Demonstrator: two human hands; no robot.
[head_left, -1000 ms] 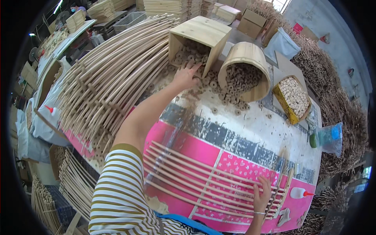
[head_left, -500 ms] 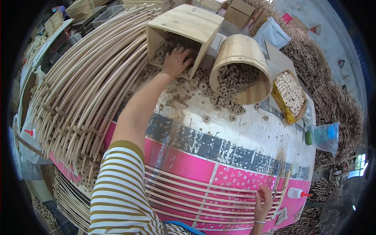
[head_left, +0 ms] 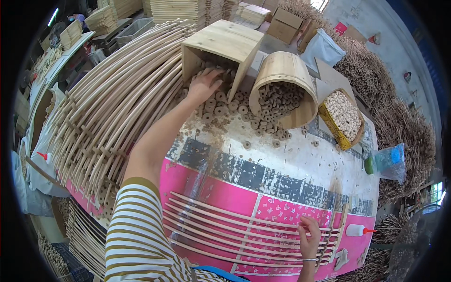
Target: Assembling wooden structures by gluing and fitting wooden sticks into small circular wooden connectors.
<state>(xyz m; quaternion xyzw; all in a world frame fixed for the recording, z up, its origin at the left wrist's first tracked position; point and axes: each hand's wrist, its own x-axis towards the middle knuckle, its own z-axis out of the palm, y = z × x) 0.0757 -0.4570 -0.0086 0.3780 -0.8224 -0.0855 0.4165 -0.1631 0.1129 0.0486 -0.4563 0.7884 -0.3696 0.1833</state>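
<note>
My left hand (head_left: 205, 87) reaches into the mouth of a wooden box (head_left: 225, 40) lying on its side, its fingers apart and bent over round wooden rings; the fingertips are partly hidden in shadow. Loose wooden rings (head_left: 218, 101) spill from the box onto the table. Over at the lower right, my right hand (head_left: 309, 239) hovers at the row of thin wooden rods (head_left: 225, 222), fingers loosely curved and apart, with nothing visible in them. The rods lie side by side, their right ends at a dark notched strip (head_left: 327, 237) and a pale wooden bar (head_left: 341, 225).
A wooden bucket (head_left: 286, 63) on its side spills more rings. To its right is a yellow box (head_left: 334, 126) of pale wooden beads. A white glue bottle (head_left: 355, 230) with a red tip lies near the right edge. Long stacked rod frames (head_left: 117, 89) fill the left side.
My left hand has drawn back slightly toward the box's mouth, and more rings lie in front of it. My right hand has shifted a little left. The view has tilted slightly.
</note>
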